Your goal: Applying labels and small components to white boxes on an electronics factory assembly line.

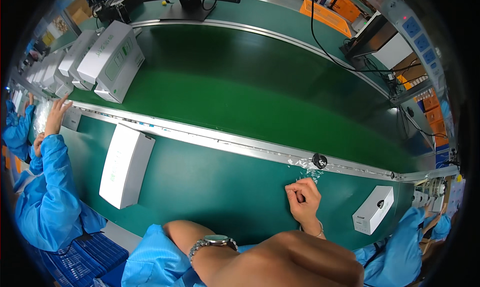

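My left hand (pixel 300 254) is large and close to the view, low in the picture, bent across in front of me; a metal-strap watch (pixel 218 240) circles its wrist. Its fingers are hidden, so its grip does not show. Beyond it my right hand (pixel 306 199) rests over the green worktop, fingers curled into a loose fist with nothing visible in it. Small white scraps (pixel 311 174) lie just past its knuckles, beside a black round object (pixel 319 161) on the metal rail. A white box (pixel 127 164) stands to the left, and a smaller white box (pixel 374 209) to the right.
Past the metal rail (pixel 215 137) runs a green belt (pixel 250 87). Several white cartons (pixel 114 62) stand at its left end. A co-worker in blue (pixel 52 192) reaches in from the left; another blue sleeve (pixel 397 252) is at the right. Black cables (pixel 360 69) hang far right.
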`<act>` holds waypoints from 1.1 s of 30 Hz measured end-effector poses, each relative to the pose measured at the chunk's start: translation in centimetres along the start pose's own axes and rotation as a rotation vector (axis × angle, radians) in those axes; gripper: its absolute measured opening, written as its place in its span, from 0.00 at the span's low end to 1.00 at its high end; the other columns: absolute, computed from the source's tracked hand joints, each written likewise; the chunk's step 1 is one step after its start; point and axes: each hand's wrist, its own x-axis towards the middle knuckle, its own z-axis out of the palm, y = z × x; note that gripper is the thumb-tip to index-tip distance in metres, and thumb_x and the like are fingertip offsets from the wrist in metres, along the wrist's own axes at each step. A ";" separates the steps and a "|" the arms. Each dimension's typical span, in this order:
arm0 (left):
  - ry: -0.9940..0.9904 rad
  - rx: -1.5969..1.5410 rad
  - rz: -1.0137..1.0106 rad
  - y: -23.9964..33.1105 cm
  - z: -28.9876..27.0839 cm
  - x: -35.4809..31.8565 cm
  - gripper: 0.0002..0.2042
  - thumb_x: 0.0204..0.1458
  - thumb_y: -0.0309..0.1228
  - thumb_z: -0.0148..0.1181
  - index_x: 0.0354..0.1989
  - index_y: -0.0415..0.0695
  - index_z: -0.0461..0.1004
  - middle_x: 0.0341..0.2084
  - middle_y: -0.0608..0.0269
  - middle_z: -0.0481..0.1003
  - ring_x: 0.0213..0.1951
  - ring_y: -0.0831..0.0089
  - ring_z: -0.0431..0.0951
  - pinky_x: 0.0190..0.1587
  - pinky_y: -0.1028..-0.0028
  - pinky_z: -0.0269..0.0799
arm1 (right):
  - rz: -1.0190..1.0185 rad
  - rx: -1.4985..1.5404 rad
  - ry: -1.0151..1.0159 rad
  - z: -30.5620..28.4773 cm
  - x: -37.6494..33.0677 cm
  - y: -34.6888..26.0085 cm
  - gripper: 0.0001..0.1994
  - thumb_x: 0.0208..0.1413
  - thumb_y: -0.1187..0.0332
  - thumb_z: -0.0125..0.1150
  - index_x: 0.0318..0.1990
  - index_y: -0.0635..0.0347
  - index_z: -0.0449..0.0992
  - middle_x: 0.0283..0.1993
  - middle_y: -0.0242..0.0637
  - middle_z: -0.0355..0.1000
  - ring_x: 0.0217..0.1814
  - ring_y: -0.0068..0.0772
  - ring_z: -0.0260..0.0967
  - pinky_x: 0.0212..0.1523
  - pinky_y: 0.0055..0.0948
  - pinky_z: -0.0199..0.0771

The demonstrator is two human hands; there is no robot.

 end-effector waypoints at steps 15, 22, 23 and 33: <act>-0.221 0.715 -0.209 0.9 -2.5 0.0 0.11 0.66 0.31 0.56 0.36 0.42 0.84 0.35 0.59 0.80 0.38 0.64 0.81 0.41 0.70 0.78 | -0.161 -0.533 0.260 -6.0 2.2 -4.5 0.11 0.49 0.74 0.72 0.42 0.56 0.83 0.41 0.40 0.75 0.42 0.46 0.73 0.42 0.38 0.74; 0.187 0.995 -0.757 -1.1 -4.3 -7.5 0.04 0.54 0.24 0.72 0.36 0.42 0.83 0.31 0.60 0.78 0.32 0.65 0.80 0.36 0.69 0.76 | 0.746 -1.248 0.484 -22.0 -3.2 -1.6 0.51 0.53 0.42 0.72 0.75 0.66 0.56 0.75 0.65 0.55 0.76 0.68 0.52 0.69 0.62 0.59; 0.229 0.992 -0.815 -1.5 -4.2 -8.1 0.04 0.53 0.24 0.72 0.35 0.42 0.83 0.30 0.61 0.78 0.31 0.67 0.80 0.35 0.70 0.75 | 0.886 -1.275 0.456 -23.3 -4.7 -0.6 0.58 0.49 0.38 0.73 0.77 0.67 0.50 0.74 0.66 0.57 0.74 0.69 0.58 0.68 0.61 0.63; 0.536 1.066 -0.688 -3.6 -5.9 -15.4 0.28 0.38 0.32 0.85 0.51 0.44 0.82 0.32 0.62 0.71 0.29 0.74 0.71 0.33 0.74 0.69 | 0.607 -0.477 0.189 -19.5 -4.3 -4.0 0.46 0.40 0.58 0.78 0.69 0.55 0.63 0.57 0.53 0.77 0.52 0.59 0.80 0.54 0.46 0.80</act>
